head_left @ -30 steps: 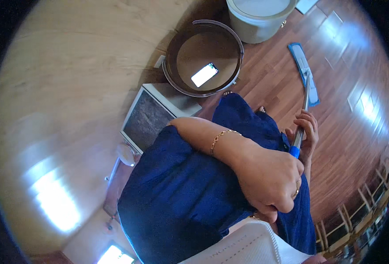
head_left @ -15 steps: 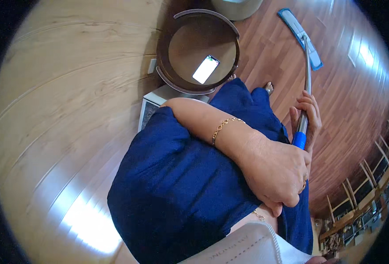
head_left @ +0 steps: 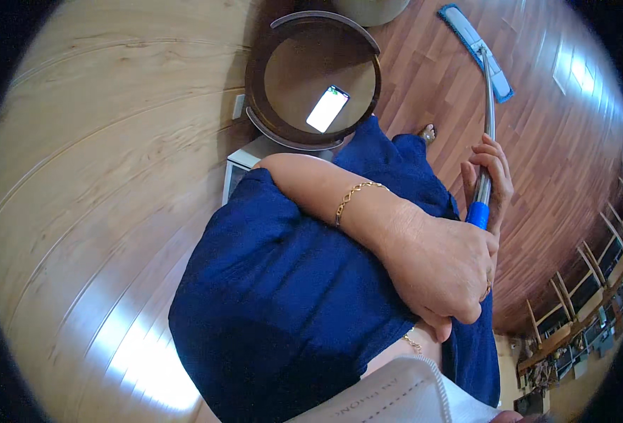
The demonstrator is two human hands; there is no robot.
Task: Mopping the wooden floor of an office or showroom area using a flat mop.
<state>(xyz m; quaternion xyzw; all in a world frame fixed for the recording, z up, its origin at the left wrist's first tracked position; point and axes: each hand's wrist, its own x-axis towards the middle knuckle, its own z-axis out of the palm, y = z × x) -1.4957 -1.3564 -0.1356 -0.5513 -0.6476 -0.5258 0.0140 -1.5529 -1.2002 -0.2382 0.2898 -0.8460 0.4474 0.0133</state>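
On the left, a lit phone (head_left: 327, 111) lies on the round brown bench (head_left: 294, 77). My left grip (head_left: 442, 268) is clamped on the blue handle (head_left: 478, 213) of the mop (head_left: 489, 99), whose flat blue-edged head (head_left: 466, 35) lies ahead on the wooden floor (head_left: 424, 77). Rightmost, my right grip (head_left: 496, 169) curls around the silver pole (head_left: 485, 185), just beyond the blue handle.

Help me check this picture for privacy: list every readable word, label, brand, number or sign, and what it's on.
White mask: grey printed letters, which I won't copy out.
Phone: bright screen; any text is too small to read.
Mop: no lettering visible.
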